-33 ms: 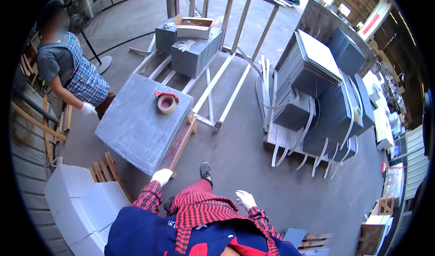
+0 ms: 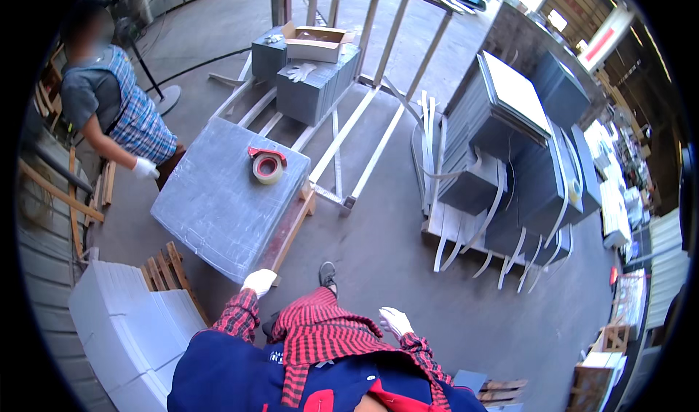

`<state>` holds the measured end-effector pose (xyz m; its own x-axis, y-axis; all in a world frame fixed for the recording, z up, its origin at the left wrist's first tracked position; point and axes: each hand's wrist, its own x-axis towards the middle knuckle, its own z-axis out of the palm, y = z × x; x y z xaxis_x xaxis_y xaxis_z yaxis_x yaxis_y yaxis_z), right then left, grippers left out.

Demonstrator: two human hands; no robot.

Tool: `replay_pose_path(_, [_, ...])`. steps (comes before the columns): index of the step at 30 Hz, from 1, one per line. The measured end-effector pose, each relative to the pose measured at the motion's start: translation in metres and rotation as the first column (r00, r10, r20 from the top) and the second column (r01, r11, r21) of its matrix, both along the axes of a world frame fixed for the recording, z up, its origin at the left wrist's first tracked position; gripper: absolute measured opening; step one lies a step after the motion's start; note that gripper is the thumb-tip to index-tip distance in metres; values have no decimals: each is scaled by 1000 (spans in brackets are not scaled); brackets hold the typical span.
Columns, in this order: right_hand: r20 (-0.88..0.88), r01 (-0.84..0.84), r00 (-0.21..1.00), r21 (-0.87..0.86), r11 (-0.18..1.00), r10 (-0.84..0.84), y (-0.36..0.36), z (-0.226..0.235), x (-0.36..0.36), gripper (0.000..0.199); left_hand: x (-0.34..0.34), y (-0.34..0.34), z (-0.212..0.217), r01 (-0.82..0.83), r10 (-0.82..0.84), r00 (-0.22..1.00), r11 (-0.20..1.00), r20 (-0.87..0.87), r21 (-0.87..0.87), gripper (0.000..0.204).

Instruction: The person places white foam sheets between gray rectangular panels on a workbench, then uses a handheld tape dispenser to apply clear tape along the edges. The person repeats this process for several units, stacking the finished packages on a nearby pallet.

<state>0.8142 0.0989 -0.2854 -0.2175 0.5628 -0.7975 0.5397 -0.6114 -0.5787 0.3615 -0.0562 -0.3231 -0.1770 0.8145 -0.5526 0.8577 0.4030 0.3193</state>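
My left hand [image 2: 260,283], in a white glove, is beside the near corner of a large grey wrapped block [image 2: 218,193]. I cannot tell whether it touches the corner; its fingers look loosely stretched and hold nothing I can see. On top of that block lies a red tape dispenser [image 2: 268,166] with a roll of clear tape. The block stands on a wooden pallet [image 2: 291,226]. My right hand [image 2: 395,322], also white-gloved, hangs open over the floor with its fingers apart and nothing in it.
A person [image 2: 120,106] in a checked apron stands left of the block. Grey slab stacks [image 2: 309,95] carry a cardboard box [image 2: 317,44] and gloves. Strapped dark slabs [image 2: 502,142] stand on a pallet at right. White stacked panels [image 2: 120,317] are at near left.
The other person's gloved hand has moved slightly to the right, and the view has shifted a little. My hands keep their places.
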Motion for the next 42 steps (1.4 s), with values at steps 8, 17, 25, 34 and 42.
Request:
replay_pose_path(8, [20,324,946,3,946,-324,103,11,28,22,-6,169,114,-430,540,836,756,-99,494,49])
replay_pose_path(17, [272,-679,730,190,709,627,188,-66,106,41,-120,311,115,-580,595,737,800,-321,151,70])
replay_pose_path(25, [339,-430,864,109,896,373,375,13,33,39,-118,293,89,-699,738,636,674,-224,240,46])
replay_pose_path(34, [364,-606,779,228,762,511,538,49,-102,49,-117,143,58,-899,871,399,433,-287,64,34])
replay_pose_path(42, [276,-758,652,236,608,706,536,40,-183,41,-120,24,26,-999,922,46,46,-385,-9,40])
